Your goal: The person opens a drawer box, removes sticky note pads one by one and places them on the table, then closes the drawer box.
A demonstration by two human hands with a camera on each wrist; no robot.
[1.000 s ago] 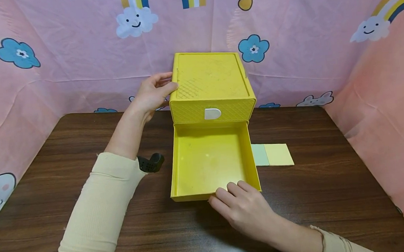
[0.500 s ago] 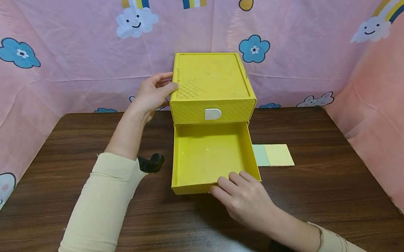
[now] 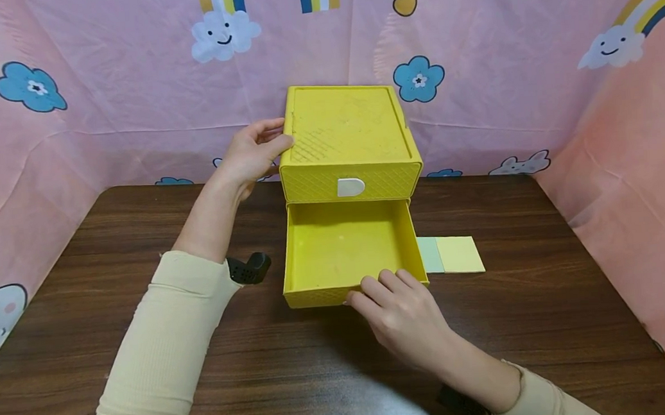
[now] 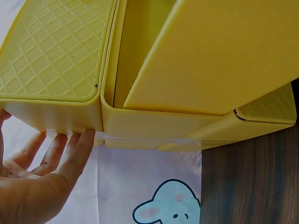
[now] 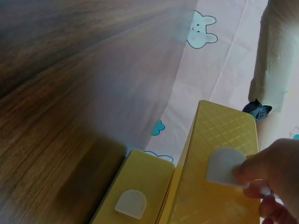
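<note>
Yellow cabinet (image 3: 350,126) is braced at 10 o'clock by left hand (image 3: 250,154), fingers extended, likely against sliding; open drawer (image 3: 341,248) is pinched at 5 o'clock by right hand (image 3: 401,318).

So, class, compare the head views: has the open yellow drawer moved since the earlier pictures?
Yes. The open drawer has slid inward: its front edge now sits closer to the closed upper drawer, which has stayed put.

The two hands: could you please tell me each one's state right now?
Left hand: open, touching the side of the yellow cabinet.
Right hand: closed, gripping the front of the open drawer.
</note>
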